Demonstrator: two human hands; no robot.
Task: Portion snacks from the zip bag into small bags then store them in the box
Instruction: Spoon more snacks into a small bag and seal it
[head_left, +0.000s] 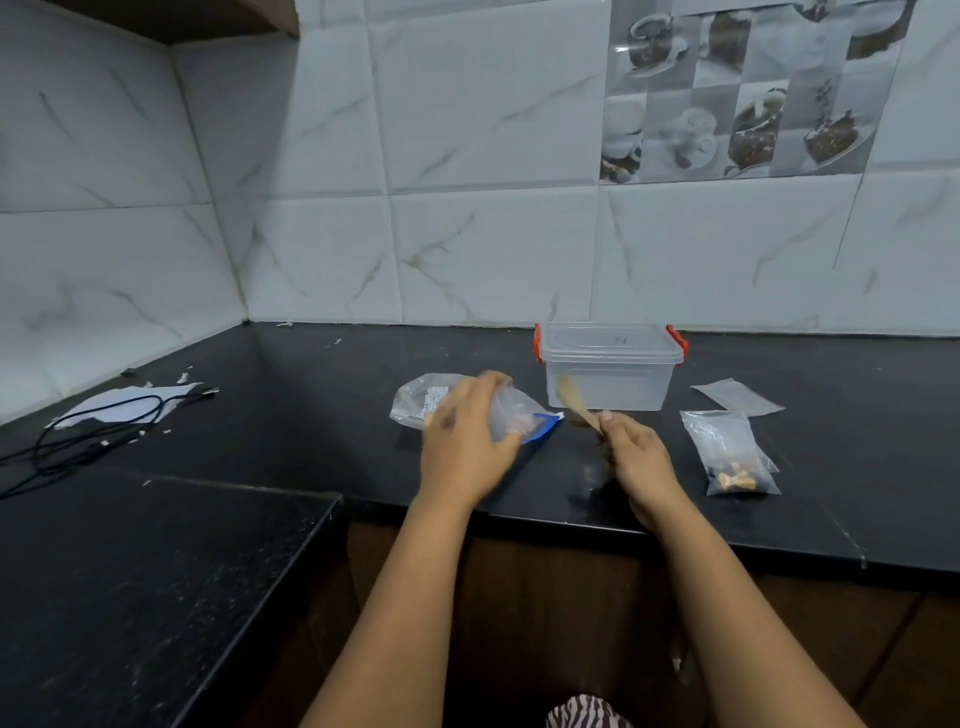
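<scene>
black stone counter (291, 395) runs under everything i can see here, with pale marble-look tiles behind it. far left, a black cable (88, 431) loops over a sheet of white paper (124, 402), with small torn scraps near it

moving right, my left hand (465, 441) is curled over the zip bag (441, 402), gripping the clear plastic near its blue-edged mouth, which points right. the bag lies low on the counter, with a white label showing on its left part and a few pale snack pieces visible through the plastic by my fingers. the hand is a bit blurred, so i cannot tell exactly how the fingers lie

just right of the bag's mouth, my right hand (636, 449) pinches the handle of a wooden spoon (576, 402) between thumb and fingers, the other fingers curled in. the spoon's bowl tilts up and left, in front of the box. i cannot tell whether anything is in the bowl

behind the spoon, the box (610, 366) stands on the counter, clear plastic with its lid on and red clips at both ends

further right, a small bag (730, 452) lies flat with snacks gathered at its near end, another clear bag edge showing beneath it. behind it, an empty bag (737, 396) lies flat, apart from the box
</scene>
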